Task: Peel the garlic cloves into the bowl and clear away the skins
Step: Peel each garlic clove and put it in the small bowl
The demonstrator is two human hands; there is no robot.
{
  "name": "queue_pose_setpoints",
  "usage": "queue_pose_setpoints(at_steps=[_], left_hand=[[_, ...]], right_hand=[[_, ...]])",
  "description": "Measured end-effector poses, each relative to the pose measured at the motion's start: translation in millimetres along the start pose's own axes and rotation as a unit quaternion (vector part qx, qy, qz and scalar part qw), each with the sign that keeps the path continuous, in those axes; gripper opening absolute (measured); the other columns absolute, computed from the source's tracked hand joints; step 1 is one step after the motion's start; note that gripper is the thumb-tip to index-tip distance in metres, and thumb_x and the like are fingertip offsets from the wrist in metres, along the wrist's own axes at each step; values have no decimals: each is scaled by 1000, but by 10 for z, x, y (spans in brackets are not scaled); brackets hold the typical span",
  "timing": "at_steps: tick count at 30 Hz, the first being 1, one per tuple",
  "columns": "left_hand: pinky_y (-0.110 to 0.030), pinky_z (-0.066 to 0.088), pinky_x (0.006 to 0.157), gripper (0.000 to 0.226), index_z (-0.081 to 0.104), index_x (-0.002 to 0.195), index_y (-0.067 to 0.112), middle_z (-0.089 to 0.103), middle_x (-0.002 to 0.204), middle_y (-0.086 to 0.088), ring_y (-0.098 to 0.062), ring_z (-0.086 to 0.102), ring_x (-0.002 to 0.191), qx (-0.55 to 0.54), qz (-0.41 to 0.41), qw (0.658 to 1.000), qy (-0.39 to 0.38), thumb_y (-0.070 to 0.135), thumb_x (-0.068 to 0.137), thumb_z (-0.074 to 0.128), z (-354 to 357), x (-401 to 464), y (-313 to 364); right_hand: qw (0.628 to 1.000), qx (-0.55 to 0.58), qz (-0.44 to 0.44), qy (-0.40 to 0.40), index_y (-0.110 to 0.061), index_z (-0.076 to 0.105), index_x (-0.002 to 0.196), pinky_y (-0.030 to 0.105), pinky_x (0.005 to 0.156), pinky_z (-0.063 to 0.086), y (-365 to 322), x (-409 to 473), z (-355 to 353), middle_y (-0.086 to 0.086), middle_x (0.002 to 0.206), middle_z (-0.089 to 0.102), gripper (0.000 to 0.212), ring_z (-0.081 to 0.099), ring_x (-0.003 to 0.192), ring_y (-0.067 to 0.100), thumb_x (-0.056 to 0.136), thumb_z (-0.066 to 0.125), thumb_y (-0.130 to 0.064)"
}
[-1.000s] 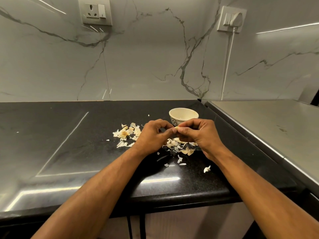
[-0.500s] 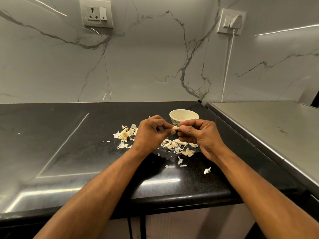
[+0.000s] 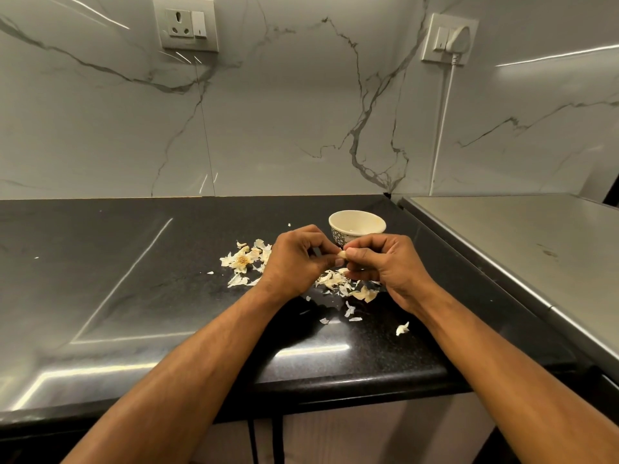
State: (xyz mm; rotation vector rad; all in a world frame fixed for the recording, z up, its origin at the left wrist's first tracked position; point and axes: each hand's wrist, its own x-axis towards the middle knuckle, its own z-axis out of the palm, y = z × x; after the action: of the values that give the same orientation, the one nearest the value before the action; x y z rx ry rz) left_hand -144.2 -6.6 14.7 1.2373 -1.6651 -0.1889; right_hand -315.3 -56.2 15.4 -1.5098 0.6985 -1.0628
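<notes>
On the black counter (image 3: 134, 296), left hand (image 3: 298, 259) and right hand (image 3: 385, 262) pinch one garlic clove (image 3: 342, 254).

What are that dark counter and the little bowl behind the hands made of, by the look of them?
The counter looks like polished black stone, perhaps granite: fine pale speckles and sharp mirror-like streaks of light. The bowl looks like glazed ceramic: a smooth cream inside with a soft shine and a dark printed pattern on the outside. Neither can be told for sure from the look alone.
</notes>
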Motion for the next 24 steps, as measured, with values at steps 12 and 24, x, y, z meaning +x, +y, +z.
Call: queue_pose_setpoints(at_steps=[12,24], left_hand=[[-15,48,61,9,74,78,17,62,79,13,-1,57,66,9,-8,1000,-2,15,73,82,-5,-7,-12],[-27,55,63,8,74,78,17,65,79,9,-8,61,67,17,0,1000,-8,16,75,82,1,-9,-23]], right_hand=[[1000,20,-14,0,1,73,91,33,65,61,-17,-17,11,19,78,71,11,69,66,23,85,69,-8],[1000,12,-5,-10,2,72,88,29,61,59,-17,-14,5,19,76,72,7,68,64,22,88,65,-1]])
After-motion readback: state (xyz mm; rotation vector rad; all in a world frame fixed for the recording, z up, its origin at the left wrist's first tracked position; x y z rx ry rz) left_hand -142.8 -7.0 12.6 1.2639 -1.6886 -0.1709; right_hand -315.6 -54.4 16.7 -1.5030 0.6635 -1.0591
